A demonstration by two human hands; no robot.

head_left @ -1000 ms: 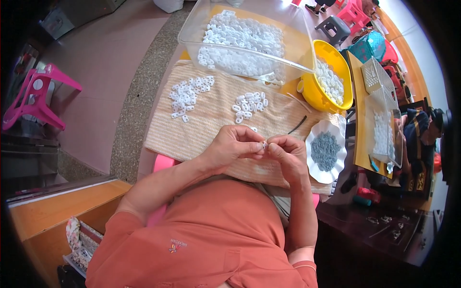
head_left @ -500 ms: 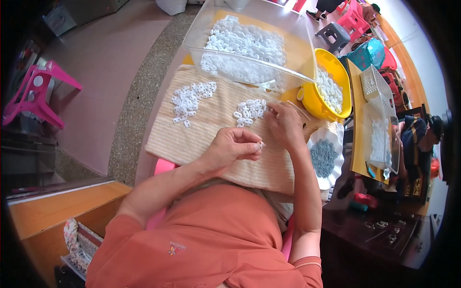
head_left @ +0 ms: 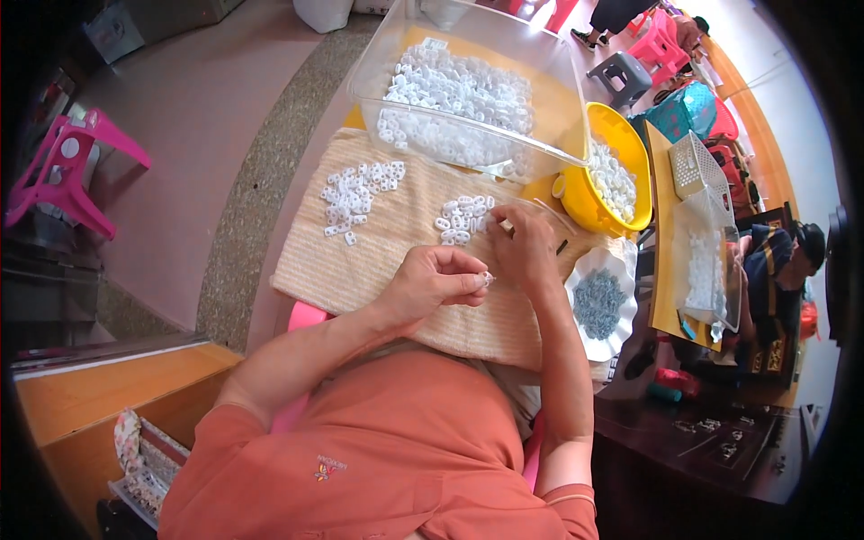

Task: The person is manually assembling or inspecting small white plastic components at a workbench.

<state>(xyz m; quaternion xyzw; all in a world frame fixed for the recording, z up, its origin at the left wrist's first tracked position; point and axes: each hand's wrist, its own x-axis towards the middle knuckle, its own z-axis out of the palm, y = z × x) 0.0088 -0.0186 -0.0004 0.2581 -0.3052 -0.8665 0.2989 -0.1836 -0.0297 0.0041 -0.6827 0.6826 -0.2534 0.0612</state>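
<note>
My left hand (head_left: 436, 286) is closed in a pinch, holding a small white plastic piece (head_left: 487, 280) above a beige striped cloth (head_left: 360, 279). The piece's shape is too small to make out fully. At the right edge of a small pile of white oval pieces with holes (head_left: 459, 221) is my right hand (head_left: 529, 245), fingers curled together at their tips. Whatever sits between those fingertips is hidden. Farther left on the cloth lies another loose pile of small white pieces (head_left: 349, 200).
A clear plastic bin (head_left: 360, 90) of white pieces stands beyond the cloth. Right of it is a yellow tub (head_left: 630, 135) with more white pieces. A white fluted dish (head_left: 605, 349) of grey-blue bits sits by my right forearm. A pink stool (head_left: 72, 175) stands at left.
My right hand has shifted slightly nearer the oval pieces, its fingertips now at the pile's edge. My left hand keeps its pinch on the small white piece, nearly still.
</note>
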